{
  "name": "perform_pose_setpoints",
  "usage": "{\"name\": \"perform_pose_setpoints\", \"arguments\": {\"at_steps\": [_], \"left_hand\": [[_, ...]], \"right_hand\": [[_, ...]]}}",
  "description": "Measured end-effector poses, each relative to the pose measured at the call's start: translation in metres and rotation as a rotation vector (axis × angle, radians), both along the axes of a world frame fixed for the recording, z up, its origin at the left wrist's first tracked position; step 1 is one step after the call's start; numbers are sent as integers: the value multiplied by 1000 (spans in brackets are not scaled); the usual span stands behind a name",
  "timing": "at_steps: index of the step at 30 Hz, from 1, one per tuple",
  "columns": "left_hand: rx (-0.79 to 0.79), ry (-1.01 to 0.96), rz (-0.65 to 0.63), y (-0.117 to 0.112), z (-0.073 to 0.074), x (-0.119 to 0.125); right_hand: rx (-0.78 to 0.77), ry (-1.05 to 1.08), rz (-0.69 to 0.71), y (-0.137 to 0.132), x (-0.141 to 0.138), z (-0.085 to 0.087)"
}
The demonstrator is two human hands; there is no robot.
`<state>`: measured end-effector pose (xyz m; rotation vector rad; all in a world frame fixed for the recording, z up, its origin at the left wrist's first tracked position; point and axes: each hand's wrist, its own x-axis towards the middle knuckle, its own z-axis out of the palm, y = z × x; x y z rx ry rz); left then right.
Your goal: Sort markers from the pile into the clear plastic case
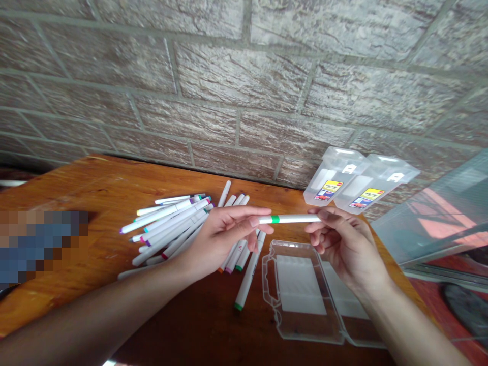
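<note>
Both hands hold one white marker with a green band level above the table. My left hand pinches its left end between thumb and fingers. Closed on its right end is my right hand. Below the marker lies an open clear plastic case, flat on the wooden table, with nothing in it. A pile of several white markers with coloured bands lies left of and under my left hand. One green-tipped marker lies apart beside the case.
Two shut clear marker cases with yellow labels lean against the brick wall at the back right. A glass pane runs along the right table edge. A blurred patch covers the far left.
</note>
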<state>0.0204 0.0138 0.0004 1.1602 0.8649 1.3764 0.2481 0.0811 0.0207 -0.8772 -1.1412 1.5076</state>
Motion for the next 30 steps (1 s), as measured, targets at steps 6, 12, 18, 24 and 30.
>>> {"name": "perform_pose_setpoints", "arguments": {"at_steps": [6,12,18,24,30], "left_hand": [[-39,61,63,3,2,2],[-63,79,76,2,4,2],[-62,114,74,2,5,5],[-62,221,37,-1,2,6],[18,400,18,-5,-5,9]], "right_hand": [[56,-20,34,-3,2,-1],[138,-54,58,-4,2,-4],[289,-223,81,-7,1,-8],[527,-444,31,-14,-3,-12],[685,-621,105,-18,-3,-18]]}}
